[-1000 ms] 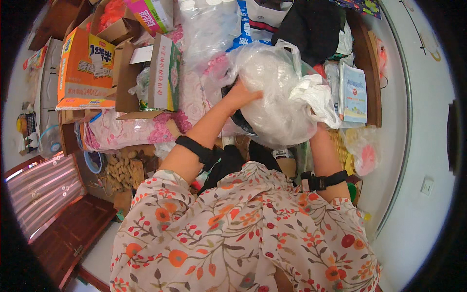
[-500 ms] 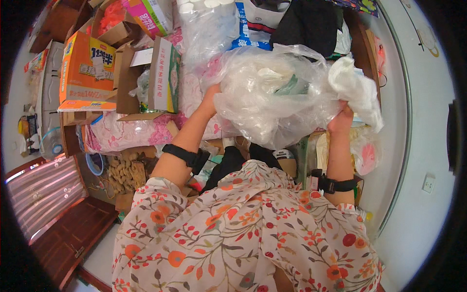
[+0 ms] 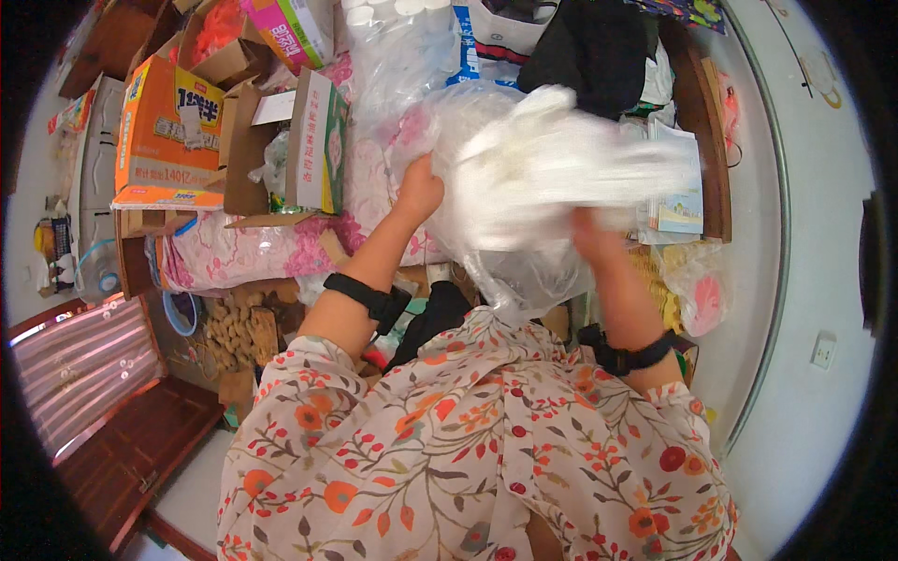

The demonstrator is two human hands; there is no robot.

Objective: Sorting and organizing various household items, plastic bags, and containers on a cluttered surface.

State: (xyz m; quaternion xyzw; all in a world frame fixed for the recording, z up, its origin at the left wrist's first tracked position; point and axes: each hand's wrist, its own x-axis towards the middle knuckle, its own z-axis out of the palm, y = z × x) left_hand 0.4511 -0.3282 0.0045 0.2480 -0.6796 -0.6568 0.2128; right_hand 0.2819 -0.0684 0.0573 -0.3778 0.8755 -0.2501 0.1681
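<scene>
A large clear plastic bag (image 3: 528, 280) is spread between my hands above the bed's edge. My left hand (image 3: 421, 190) is closed in a fist on the bag's left side. Over the bag lies a soft bundle of white cloth (image 3: 552, 168), knitted-looking and smeared by motion, with rounded finger-like ends at its top. Under its right part is my right hand (image 3: 597, 238), blurred and closed on the cloth; its fingertips are hidden. The bag's contents are mostly covered by the cloth.
Left stand an orange carton (image 3: 168, 140) and an opened cardboard box (image 3: 318, 140). Behind the bag are wrapped white rolls (image 3: 398, 56) and black clothing (image 3: 589, 56). Light-coloured booklets or packets (image 3: 678, 187) lie at right, by the wooden bed edge (image 3: 716, 178). Ginger-like roots (image 3: 238, 332) lie on the floor.
My right hand has swung left and toward me, carrying the white cloth from the right edge over the bag. The booklets are uncovered. My left hand has shifted slightly right.
</scene>
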